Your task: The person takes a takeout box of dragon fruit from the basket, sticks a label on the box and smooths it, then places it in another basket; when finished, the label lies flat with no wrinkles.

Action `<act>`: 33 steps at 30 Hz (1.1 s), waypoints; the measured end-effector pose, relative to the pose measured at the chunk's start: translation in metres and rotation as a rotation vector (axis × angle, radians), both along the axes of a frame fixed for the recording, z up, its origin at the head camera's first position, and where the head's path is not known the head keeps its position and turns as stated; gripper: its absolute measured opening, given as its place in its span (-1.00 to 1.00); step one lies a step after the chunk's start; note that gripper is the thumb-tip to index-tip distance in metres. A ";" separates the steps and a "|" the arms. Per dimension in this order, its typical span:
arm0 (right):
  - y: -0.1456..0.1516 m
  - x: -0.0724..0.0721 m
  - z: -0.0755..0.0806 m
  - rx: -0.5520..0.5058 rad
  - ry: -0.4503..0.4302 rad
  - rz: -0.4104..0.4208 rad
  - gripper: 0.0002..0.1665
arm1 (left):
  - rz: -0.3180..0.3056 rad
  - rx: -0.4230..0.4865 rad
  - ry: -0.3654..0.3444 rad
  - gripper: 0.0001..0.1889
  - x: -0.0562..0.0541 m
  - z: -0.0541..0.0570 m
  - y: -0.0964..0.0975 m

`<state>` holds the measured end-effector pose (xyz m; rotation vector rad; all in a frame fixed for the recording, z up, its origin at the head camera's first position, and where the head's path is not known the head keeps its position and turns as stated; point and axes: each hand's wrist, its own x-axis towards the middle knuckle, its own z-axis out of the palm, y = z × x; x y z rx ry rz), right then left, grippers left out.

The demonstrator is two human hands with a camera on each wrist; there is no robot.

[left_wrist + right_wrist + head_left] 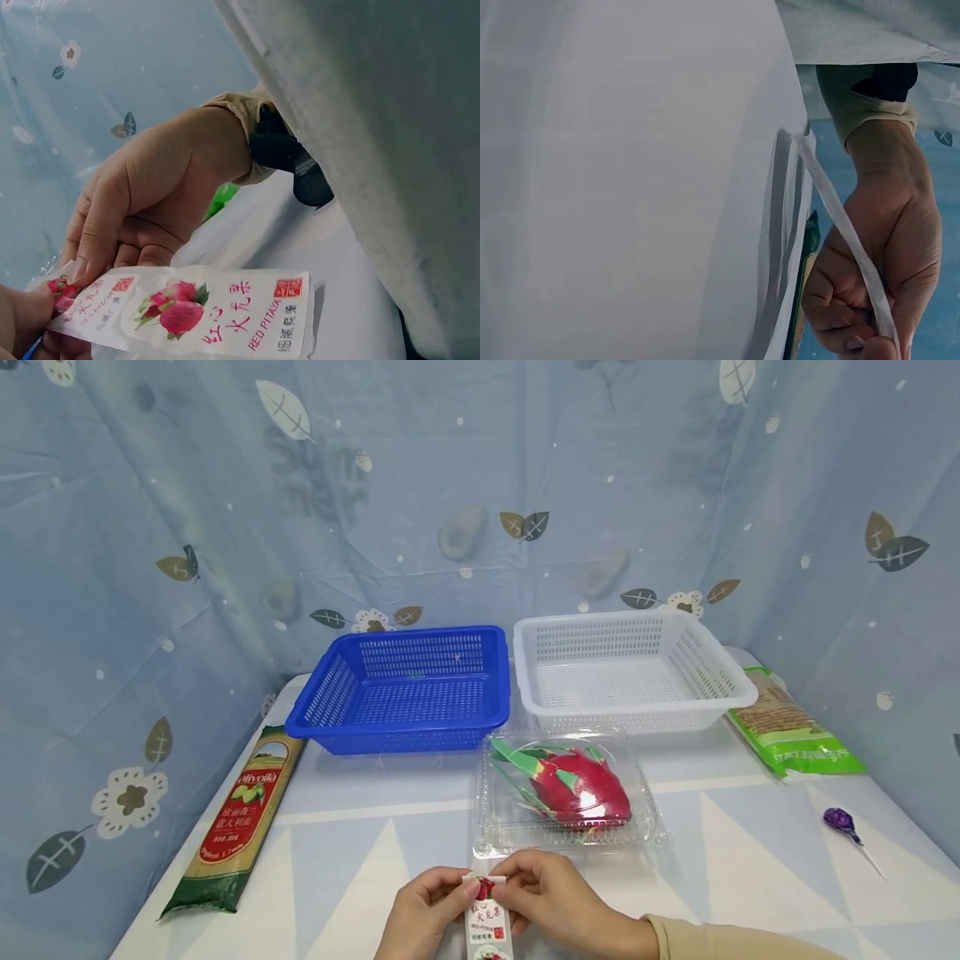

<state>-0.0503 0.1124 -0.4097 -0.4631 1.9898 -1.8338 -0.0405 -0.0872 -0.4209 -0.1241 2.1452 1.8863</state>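
At the front of the table, a strip of white dragon fruit labels (486, 922) is held by both hands at its upper end. The left hand (429, 912) pinches the left edge, thumb on the printed face. On the opposite edge, the thumb and fingers of the right hand (558, 897) grip the same end. The left wrist view shows the labels (217, 315) printed with red fruit and "RED PITAYA". Just beyond the hands stands a clear plastic box (495, 835) with a dragon fruit (581, 789) inside.
Behind the box are a blue basket (397, 735) and a white basket (630, 714). A spaghetti pack (240, 810) lies at the left. To the right are a green-and-brown bag (795, 727) and a purple lollipop (842, 822). A patterned curtain (480, 485) surrounds the table.
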 end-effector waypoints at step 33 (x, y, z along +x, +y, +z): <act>0.003 -0.001 0.001 -0.035 -0.051 0.027 -0.71 | -0.007 -0.059 0.050 -0.63 0.006 0.004 0.000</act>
